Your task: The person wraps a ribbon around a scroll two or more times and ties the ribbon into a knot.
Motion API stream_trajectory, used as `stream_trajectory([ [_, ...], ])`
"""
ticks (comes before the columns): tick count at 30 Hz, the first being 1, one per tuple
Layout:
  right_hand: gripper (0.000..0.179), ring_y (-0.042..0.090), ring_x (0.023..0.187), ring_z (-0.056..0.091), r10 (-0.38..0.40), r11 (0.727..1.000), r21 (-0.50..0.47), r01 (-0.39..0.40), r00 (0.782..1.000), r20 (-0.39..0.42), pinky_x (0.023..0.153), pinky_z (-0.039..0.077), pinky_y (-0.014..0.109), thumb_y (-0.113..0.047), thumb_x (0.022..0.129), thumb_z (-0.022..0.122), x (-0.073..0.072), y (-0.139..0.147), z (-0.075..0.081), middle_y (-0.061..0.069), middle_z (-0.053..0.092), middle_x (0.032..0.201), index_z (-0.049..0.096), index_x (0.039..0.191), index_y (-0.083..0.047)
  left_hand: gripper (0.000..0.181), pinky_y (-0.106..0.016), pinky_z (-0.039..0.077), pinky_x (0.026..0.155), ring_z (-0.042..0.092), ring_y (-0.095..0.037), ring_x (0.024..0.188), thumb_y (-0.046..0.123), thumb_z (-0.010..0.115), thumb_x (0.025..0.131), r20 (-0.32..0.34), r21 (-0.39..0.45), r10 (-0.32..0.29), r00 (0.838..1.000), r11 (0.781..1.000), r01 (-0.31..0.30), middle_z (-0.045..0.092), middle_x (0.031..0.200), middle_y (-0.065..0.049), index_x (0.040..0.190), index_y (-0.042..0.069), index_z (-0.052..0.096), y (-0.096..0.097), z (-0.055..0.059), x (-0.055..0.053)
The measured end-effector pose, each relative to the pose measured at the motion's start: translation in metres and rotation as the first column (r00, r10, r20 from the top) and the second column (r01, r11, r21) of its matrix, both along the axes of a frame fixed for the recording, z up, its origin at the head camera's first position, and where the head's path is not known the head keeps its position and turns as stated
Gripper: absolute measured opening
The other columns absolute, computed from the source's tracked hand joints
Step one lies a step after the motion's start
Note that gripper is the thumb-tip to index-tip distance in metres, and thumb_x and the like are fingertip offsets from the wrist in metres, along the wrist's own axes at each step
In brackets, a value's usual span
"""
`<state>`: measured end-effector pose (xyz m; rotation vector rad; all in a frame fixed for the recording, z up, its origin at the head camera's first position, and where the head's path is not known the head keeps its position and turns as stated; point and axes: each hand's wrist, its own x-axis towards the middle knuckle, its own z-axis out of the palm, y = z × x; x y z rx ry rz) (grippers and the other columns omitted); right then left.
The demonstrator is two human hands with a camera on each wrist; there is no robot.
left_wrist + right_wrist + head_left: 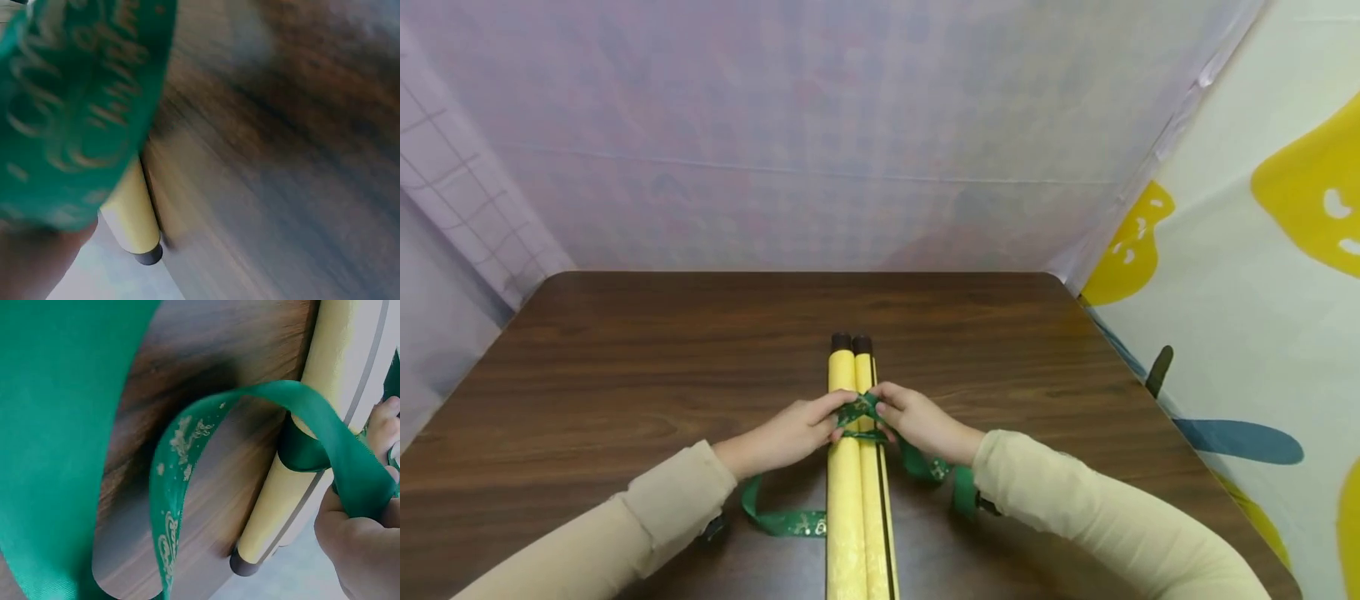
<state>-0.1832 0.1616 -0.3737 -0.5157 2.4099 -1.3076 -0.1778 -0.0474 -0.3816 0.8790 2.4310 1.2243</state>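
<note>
Two long yellow rolls [846,500] with dark end caps lie side by side on the brown wooden table [700,350]. A green ribbon [784,524] with gold lettering wraps around both rolls, its strands crossing on top. My left hand [793,432] pinches the ribbon at the left of the crossing. From the other side my right hand [925,423] grips another part of it between thumb and fingers. In the right wrist view a loop of ribbon [300,400] runs from the right hand [359,544]. Close ribbon [87,119] covers much of the left wrist view.
Loose ribbon tails curl onto the table on both sides of the rolls. A pale curtain [820,150] hangs behind the far table edge. On the right is a white cloth [1225,333] with yellow and blue shapes.
</note>
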Motion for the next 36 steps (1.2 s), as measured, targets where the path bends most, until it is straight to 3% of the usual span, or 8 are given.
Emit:
stream_trajectory([
  [6, 0.023, 0.016, 0.064, 0.051, -0.008, 1.000, -0.018, 0.007, 0.999, -0.051, 0.063, 0.045, 0.030, -0.002, 0.097, 0.040, 0.004, -0.003, 0.000, 0.010, 0.057, 0.084, 0.050, 0.118, -0.004, 0.023, -0.020, 0.037, 0.048, 0.043, -0.005, 0.050, 0.004, 0.045, 0.097, -0.085, 0.066, -0.013, 0.996, 0.998, 0.019, 0.058, 0.070, 0.000, 0.118, 0.009, 0.037, 0.003, -0.003, 0.002],
  [8, 0.023, 0.016, 0.064, 0.052, -0.014, 0.998, -0.066, 0.012, 0.999, -0.039, 0.063, 0.046, 0.031, 0.002, 0.096, 0.041, 0.004, -0.004, -0.001, 0.011, 0.060, 0.090, 0.045, 0.117, -0.004, 0.026, -0.020, 0.037, 0.048, 0.043, -0.006, 0.050, 0.005, 0.046, 0.097, -0.049, 0.103, -0.017, 0.999, 0.994, 0.022, 0.058, 0.068, -0.001, 0.117, 0.010, 0.031, 0.004, -0.003, 0.002],
  [11, 0.023, 0.017, 0.063, 0.053, -0.015, 0.987, -0.159, 0.013, 1.000, -0.013, 0.063, 0.048, 0.031, 0.009, 0.092, 0.041, 0.004, -0.006, -0.003, 0.014, 0.061, 0.091, 0.037, 0.111, -0.002, 0.046, -0.021, 0.036, 0.047, 0.042, -0.008, 0.049, 0.006, 0.047, 0.097, 0.028, 0.129, -0.037, 0.999, 0.991, 0.034, 0.059, 0.068, -0.003, 0.135, 0.013, 0.021, 0.005, -0.001, 0.001],
  [16, 0.019, 0.016, 0.065, 0.057, -0.020, 0.975, -0.220, 0.021, 1.000, 0.005, 0.065, 0.052, 0.032, 0.012, 0.089, 0.046, 0.003, -0.009, -0.003, 0.015, 0.063, 0.084, 0.038, 0.102, 0.000, 0.070, -0.022, 0.038, 0.047, 0.041, -0.009, 0.047, 0.010, 0.047, 0.098, 0.048, 0.114, -0.075, 0.996, 0.991, 0.069, 0.058, 0.066, -0.004, 0.150, 0.014, 0.001, 0.007, 0.003, -0.001],
  [21, 0.014, 0.017, 0.079, 0.064, 0.001, 0.986, -0.168, -0.001, 1.000, 0.000, 0.073, 0.053, 0.031, 0.003, 0.090, 0.053, 0.004, -0.008, 0.001, 0.017, 0.068, 0.094, 0.047, 0.103, 0.000, 0.064, -0.025, 0.042, 0.049, 0.046, -0.012, 0.050, 0.010, 0.047, 0.097, 0.058, 0.109, -0.044, 0.997, 0.993, 0.038, 0.059, 0.066, -0.001, 0.149, 0.003, 0.009, 0.009, 0.006, -0.002],
  [27, 0.037, 0.013, 0.092, 0.062, 0.086, 0.996, -0.020, -0.087, 0.996, -0.032, 0.080, 0.050, 0.028, -0.021, 0.086, 0.068, 0.007, -0.004, 0.002, 0.005, 0.065, 0.103, 0.048, 0.114, -0.005, 0.054, -0.031, 0.049, 0.070, 0.056, -0.010, 0.054, 0.009, 0.049, 0.096, 0.047, 0.040, 0.017, 0.999, 0.999, -0.019, 0.063, 0.071, 0.001, 0.143, -0.005, 0.026, 0.012, 0.009, -0.002],
  [32, 0.025, 0.012, 0.088, 0.058, 0.050, 0.998, 0.053, -0.043, 0.988, -0.145, 0.077, 0.048, 0.030, -0.030, 0.093, 0.057, 0.010, -0.003, 0.004, 0.003, 0.065, 0.099, 0.053, 0.107, -0.010, 0.044, -0.028, 0.051, 0.069, 0.062, -0.012, 0.059, 0.006, 0.052, 0.095, 0.107, 0.098, 0.028, 0.994, 0.994, -0.038, 0.066, 0.072, -0.003, 0.134, -0.006, 0.036, 0.015, 0.008, -0.001],
  [36, 0.019, 0.014, 0.081, 0.055, 0.022, 0.997, 0.075, -0.009, 0.985, -0.171, 0.071, 0.046, 0.031, -0.027, 0.097, 0.049, 0.010, -0.001, 0.007, 0.004, 0.063, 0.091, 0.054, 0.103, -0.010, 0.023, -0.028, 0.052, 0.063, 0.064, -0.016, 0.062, 0.007, 0.055, 0.093, 0.151, 0.166, 0.042, 0.988, 0.984, -0.067, 0.066, 0.071, -0.007, 0.111, -0.003, 0.045, 0.015, 0.007, 0.000],
])
